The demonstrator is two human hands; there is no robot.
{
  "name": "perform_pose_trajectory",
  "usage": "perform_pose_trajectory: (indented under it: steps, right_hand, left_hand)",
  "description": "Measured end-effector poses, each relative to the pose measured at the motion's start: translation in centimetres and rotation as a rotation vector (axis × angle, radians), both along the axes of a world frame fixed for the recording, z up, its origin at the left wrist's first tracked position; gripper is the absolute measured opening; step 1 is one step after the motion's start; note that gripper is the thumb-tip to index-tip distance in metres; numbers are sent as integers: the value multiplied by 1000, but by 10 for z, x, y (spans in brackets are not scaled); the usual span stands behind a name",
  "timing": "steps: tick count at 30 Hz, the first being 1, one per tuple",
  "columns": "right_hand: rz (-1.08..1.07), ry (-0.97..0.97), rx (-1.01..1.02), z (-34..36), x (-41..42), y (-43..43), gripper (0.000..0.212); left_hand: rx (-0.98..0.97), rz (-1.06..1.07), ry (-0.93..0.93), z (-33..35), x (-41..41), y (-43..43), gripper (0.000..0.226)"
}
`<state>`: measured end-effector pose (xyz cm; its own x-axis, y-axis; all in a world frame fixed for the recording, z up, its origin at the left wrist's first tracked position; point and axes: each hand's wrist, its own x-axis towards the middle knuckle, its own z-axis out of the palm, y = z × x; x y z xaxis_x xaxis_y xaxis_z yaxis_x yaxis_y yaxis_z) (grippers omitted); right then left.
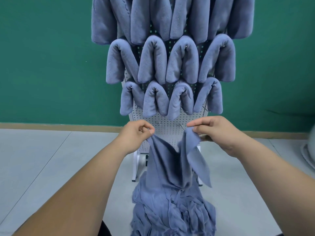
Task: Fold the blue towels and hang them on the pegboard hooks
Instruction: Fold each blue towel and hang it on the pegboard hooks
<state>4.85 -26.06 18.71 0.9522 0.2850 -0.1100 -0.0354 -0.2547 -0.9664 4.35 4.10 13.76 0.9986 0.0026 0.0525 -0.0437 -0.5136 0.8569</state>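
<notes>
Single wide-angle view from the person's head, directed forward and downward. It faces the white perforated metal pegboard squarely at close range, green wall behind.

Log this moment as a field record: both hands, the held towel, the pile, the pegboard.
held towel: unfolded, sagging between the hands
left hand: pinches one upper corner
right hand: pinches the other upper corner
towel pile: crumpled, beneath the held towel
pegboard: folded towels hung in rows; bare hooks low down
</notes>
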Motion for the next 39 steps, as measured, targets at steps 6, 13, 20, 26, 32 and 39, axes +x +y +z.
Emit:
perform_pose_trajectory:
  steps: [6, 13, 20, 26, 32, 39]
  right_hand:
    - [79, -231, -235, -7, -9, 16, 29]
    - [11, -280, -257, -21, -13, 29, 6]
    - [68, -44, -35, -19, -19, 37, 35]
    - [13, -361, -341, -22, -16, 37, 21]
    - [-39, -498, -380, -25, -16, 39, 16]
    - [0, -361, -265, -24, -11, 35, 17]
  left_hand:
    - [-168, -94, 13, 13, -10, -30, 9]
    - [-305, -106, 47, 12, -13, -45, 20]
    - [-493, -67, 87, 9, -18, -54, 24]
    - [-564, -44, 112, 11, -19, -54, 29]
    - [-535, -63, 101, 15, -23, -58, 27]
    - [-531, -167, 87, 18, -28, -61, 32]
